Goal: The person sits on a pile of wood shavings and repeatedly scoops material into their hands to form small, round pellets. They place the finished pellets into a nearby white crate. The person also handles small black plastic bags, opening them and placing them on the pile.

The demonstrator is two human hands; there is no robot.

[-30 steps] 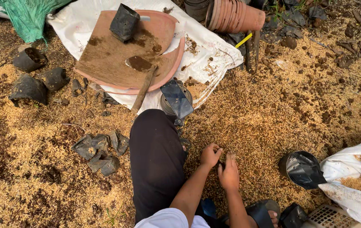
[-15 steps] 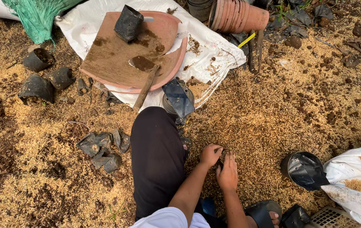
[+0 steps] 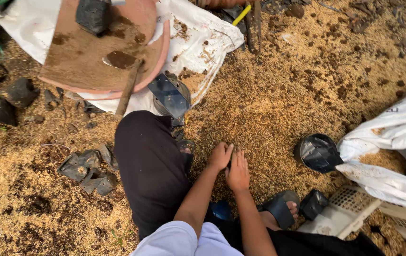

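Left hand (image 3: 220, 157) & right hand (image 3: 237, 171) together on husk ground (image 3: 279, 109), grip can't tell; 1 black grow bag (image 3: 318, 152) nearby, contents unclear.

Glossy black plastic bag (image 3: 318, 152), rough husks (image 3: 279, 99)

Husk-strewn ground (image 3: 279, 109) carried a white sack (image 3: 198, 42) at upper left, crumpled black bags (image 3: 87, 168) at lower left, a basket (image 3: 355, 213) lower right.
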